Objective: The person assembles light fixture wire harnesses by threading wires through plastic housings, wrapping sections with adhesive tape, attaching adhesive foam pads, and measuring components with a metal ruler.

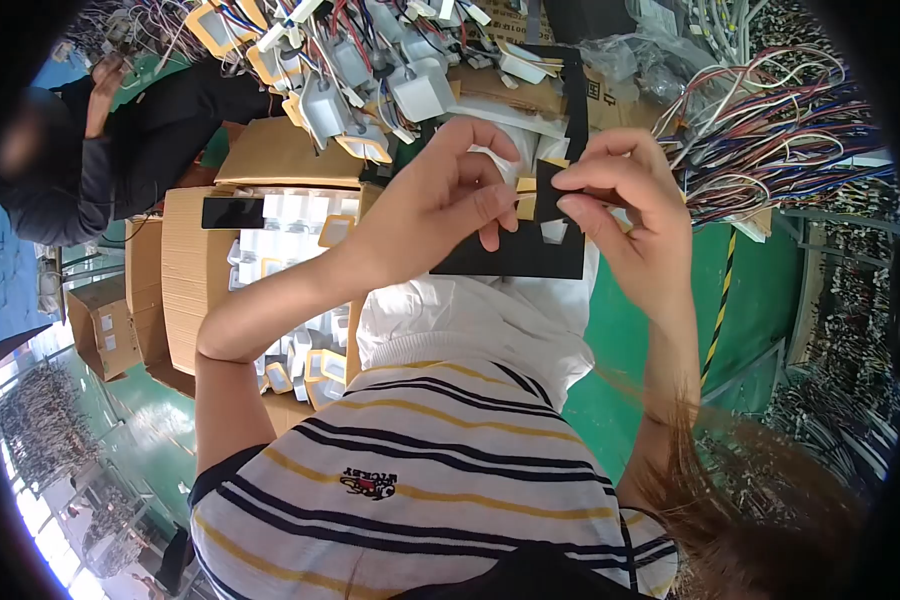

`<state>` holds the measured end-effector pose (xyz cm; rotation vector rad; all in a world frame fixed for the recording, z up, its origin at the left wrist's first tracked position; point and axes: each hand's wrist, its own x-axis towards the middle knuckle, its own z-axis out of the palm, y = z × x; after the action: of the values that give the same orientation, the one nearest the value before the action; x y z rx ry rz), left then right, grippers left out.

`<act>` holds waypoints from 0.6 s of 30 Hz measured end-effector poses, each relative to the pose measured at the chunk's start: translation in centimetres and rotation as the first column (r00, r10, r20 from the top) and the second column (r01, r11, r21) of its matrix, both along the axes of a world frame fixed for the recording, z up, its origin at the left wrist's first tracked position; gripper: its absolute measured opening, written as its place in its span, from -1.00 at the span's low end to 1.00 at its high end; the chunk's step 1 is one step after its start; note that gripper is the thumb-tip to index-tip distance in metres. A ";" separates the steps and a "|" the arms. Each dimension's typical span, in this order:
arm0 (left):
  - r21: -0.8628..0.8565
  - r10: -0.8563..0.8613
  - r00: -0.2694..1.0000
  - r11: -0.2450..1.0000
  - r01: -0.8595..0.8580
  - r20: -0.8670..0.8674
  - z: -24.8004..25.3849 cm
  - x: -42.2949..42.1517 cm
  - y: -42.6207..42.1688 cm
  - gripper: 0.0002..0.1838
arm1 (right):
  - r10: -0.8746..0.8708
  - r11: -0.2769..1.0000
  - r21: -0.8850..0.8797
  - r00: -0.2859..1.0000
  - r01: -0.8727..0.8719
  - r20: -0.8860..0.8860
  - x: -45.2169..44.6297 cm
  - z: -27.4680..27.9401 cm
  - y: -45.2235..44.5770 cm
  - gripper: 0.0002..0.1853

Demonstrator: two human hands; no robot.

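Above my lap, my right hand (630, 200) pinches a small black flat piece (547, 192) between thumb and fingertips. My left hand (450, 195) faces it from the other side, its fingers curled together near a small yellowish piece (526, 186). What the left fingertips grip is hidden behind the fingers. Below both hands a black flat board (515, 258) lies across my lap, with a small pale patch showing near its right side.
White housings with wires (420, 88) are heaped ahead. Bundled wires (770, 135) hang at the right. An open carton (195, 280) of white and yellow-framed parts stands left, a black phone-like object (233, 212) on its edge. Another person (95, 150) sits at far left.
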<state>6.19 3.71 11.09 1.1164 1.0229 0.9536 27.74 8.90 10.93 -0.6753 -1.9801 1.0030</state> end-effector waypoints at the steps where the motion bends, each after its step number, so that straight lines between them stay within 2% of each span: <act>1: 0.107 0.041 0.996 0.994 -0.033 -0.075 -0.3 0.3 -0.3 -0.69 | -0.021 0.999 0.051 0.999 0.019 0.034 0.0 0.1 -0.1 -0.69; 2: 0.217 0.089 0.986 0.975 -0.056 -0.144 -0.5 0.5 -0.5 -0.68 | -0.044 0.999 0.034 0.997 0.042 0.062 -0.1 0.3 -0.4 -0.70; 5: 0.493 0.181 0.842 0.863 0.112 -0.508 -0.6 0.5 -0.9 -0.66 | -0.105 0.994 0.027 0.986 0.102 0.130 -0.5 0.9 -1.0 -0.68; 9: 0.578 0.314 0.848 0.816 -0.012 -0.426 -1.9 1.1 -1.3 -0.62 | -0.128 0.989 0.089 0.983 0.117 0.129 -0.7 0.4 -1.3 -0.61; 12: 0.693 0.415 0.823 0.720 -0.036 -0.388 -2.0 1.5 -1.3 -0.59 | -0.145 0.987 0.089 0.983 0.135 0.114 -0.8 0.0 -1.7 -0.60; 15: 0.731 0.439 0.794 0.683 0.010 -0.421 -1.8 1.3 -1.3 -0.59 | -0.171 0.982 0.103 0.979 0.160 0.111 -1.0 -0.3 -1.9 -0.59; 18: 0.640 0.385 0.819 0.768 -0.028 -0.425 -1.5 1.2 -1.6 -0.65 | -0.193 0.978 0.103 0.971 0.179 0.142 -1.3 0.0 -2.4 -0.63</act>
<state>7.36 2.12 9.55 1.9275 1.3645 1.2442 26.45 6.48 10.91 -0.8916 -2.0344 0.7650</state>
